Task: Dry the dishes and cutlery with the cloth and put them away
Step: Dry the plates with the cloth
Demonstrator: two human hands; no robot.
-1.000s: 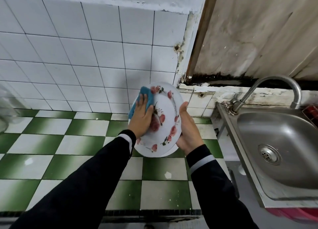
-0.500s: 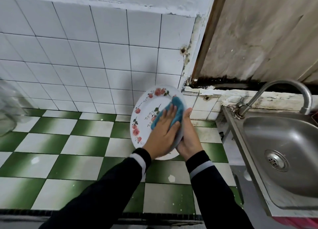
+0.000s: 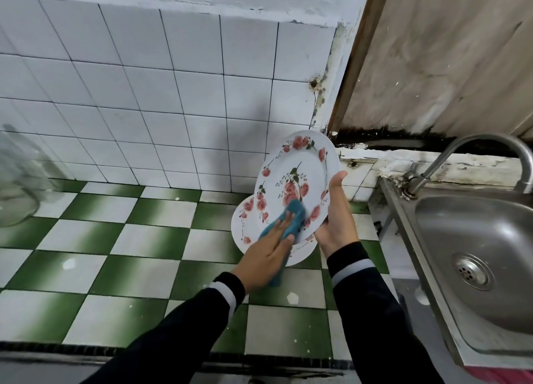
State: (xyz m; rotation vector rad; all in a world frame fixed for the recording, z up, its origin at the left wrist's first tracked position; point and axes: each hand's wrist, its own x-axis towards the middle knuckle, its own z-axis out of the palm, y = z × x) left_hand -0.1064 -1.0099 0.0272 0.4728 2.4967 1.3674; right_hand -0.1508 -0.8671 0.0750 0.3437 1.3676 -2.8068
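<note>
Change: the blue cloth (image 3: 291, 213) has walked round the face of the flowered plate (image 3: 300, 176). It was top-left of the face 1 s ago and right of centre 0.5 s ago; now it sits low on the face, under the middle rose print. That reads as one circular wipe pass almost closed.

Left hand (image 3: 268, 251): fingers (image 3: 281, 228) fairly straight, flat on the cloth and pressing it onto the plate. They aren't curled round anything. A tail of cloth hangs out under the palm.

Right hand (image 3: 336, 219): same job as in both earlier frames. It grips the plate's right rim, thumb over the front edge, the other fingers hidden behind.

Plate position: in the air, tilted up with its face toward the camera, over the green-and-white tiled tabletop (image 3: 144, 239) and left of the steel sink (image 3: 476, 239). It touches neither.

Odd bit: the outline is now double, with a second flowered rim showing lower left and along the bottom. That could be a second plate behind or motion smear; I can't tell which.

My read for the task:
- Front face is about done.
- Back and rim are probably not wiped yet.
- Likely next is a flip in the right hand, which needs a re-grip. With only a one-edge hold, a slip is the risk.
- No put-away spot is in view, and no cutlery either.
</note>
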